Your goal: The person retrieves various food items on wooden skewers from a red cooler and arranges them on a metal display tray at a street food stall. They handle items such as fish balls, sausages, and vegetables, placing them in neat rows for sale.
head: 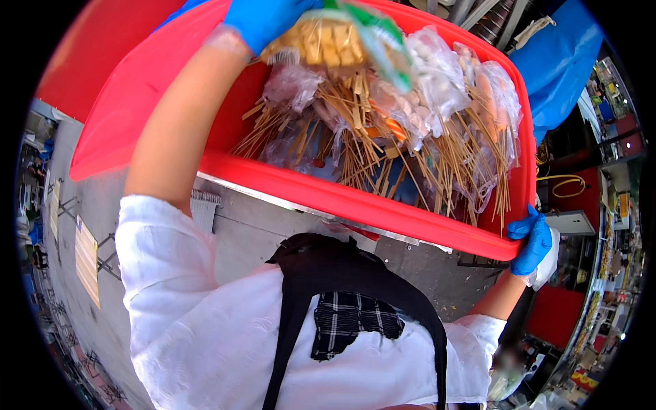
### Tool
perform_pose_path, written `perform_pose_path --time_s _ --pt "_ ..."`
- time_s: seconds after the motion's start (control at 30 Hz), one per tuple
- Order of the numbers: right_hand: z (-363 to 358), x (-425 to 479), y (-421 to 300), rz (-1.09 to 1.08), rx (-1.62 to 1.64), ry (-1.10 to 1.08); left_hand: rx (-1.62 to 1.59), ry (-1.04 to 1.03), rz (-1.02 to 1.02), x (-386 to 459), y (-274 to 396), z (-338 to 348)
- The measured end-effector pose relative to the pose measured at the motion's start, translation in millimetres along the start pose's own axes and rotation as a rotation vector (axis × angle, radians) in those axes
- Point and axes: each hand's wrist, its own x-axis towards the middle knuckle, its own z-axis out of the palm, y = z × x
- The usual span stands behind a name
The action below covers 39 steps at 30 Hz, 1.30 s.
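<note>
A large red plastic container (328, 189) lies before me, filled with plastic bags of skewered food (435, 72) and many wooden sticks (359, 148). My left hand (266, 23), in a blue glove, is at the top, holding a green-and-clear plastic bag of yellowish food pieces (333, 41) above the skewers. Part of that hand is cut off by the picture's upper edge. At the container's near right corner, my right hand (530, 243), also gloved in blue, grips the rim with bent fingers.
A red panel (118, 46) stands at the upper left and a blue sheet (558, 66) at the upper right. Tables (87, 261) stand on the grey floor to the left. A yellow hose (569, 179) and cluttered shelves (610, 246) are on the right.
</note>
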Motion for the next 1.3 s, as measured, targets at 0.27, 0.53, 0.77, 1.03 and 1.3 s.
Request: perform_pose_path --time_s 0.27,0.53,0.77,1.03,1.3 --pt "23.1 -7.6 -46.5 0.041 -0.029 0.130 0.060 -0.091 0.258 29.2 -7.1 -35.7" --pt "157.7 6.8 -156.3 -0.169 -0.235 -0.435 0.107 -0.287 0.349 11.2 -1.2 -47.6" --pt "318.4 52.3 -146.4 -0.477 -1.027 -0.931 0.241 -0.193 0.349 22.4 -3.1 -62.3" --pt "350.7 80.0 -114.7 -0.491 -1.516 -0.985 0.176 -0.217 0.356 11.4 -10.4 -64.3" --pt "293.4 75.8 -149.9 -0.778 -1.412 -0.819 0.132 -0.174 0.302 30.9 -21.0 -58.9"
